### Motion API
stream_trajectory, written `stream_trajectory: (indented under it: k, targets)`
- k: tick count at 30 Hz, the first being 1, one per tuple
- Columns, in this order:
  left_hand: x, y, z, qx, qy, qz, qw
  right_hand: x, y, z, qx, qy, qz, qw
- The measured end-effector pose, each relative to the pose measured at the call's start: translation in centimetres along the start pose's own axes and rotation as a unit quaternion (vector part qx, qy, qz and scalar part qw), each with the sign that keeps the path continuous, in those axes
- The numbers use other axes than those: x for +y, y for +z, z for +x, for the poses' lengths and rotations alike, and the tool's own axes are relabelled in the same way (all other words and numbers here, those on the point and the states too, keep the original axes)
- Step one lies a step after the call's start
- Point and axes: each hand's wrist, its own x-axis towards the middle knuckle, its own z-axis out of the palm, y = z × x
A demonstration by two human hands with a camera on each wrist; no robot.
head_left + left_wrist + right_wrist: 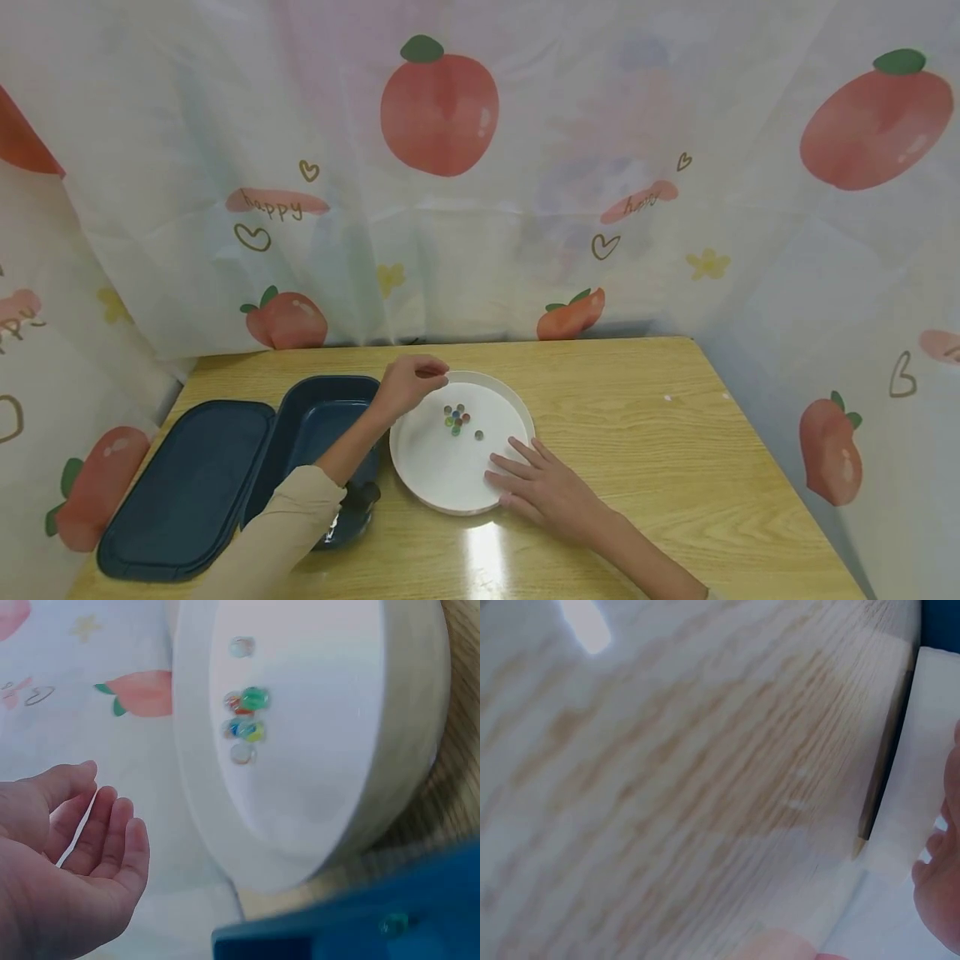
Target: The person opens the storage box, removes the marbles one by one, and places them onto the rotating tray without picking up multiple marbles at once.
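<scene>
A round white tray (427, 475) with a raised rim lies on the table, several coloured glass marbles (455, 431) bunched on it and one lone marble (479, 435) apart. My left hand (407, 385) hovers at the tray's far left rim. In the left wrist view its fingers (111, 840) bend loosely, the thumb tip close to the index fingertip, and nothing shows between them. My right hand (551, 492) rests at the tray's near right rim, fingers spread and fairly straight.
Left of the tray stands a dark blue container (326, 387), with its matching lid (187, 492) beside it. A green marble (394, 924) shows at the container in the left wrist view. A dark, glossy see-through dish (348, 525) sits in front. A printed curtain (480, 250) hangs behind the table.
</scene>
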Motion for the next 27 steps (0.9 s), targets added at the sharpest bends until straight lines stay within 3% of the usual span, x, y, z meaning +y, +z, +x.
stream_trajectory:
  k: [5,14,21,27]
  targets:
    - [-0.4,-2.2,-1.1,0.004,0.002,-0.002,1.0000,0.0,0.0,0.0,0.003,-0.001,0.000,1.0000]
    - [-2.1,-5.4,-3.3,0.006,-0.021,0.017,0.9996,0.1,0.2,0.0,0.005,-0.003,-0.001,1.0000]
    - [-3.6,-6.5,-4.6,-0.007,-0.062,0.017,0.9979,0.1,0.1,-0.1,0.011,-0.009,-0.008,0.9999]
    - [-4.9,-7.0,-5.8,-0.015,-0.067,0.014,0.9975,0.0,0.2,-0.1,0.013,-0.012,-0.009,0.9998]
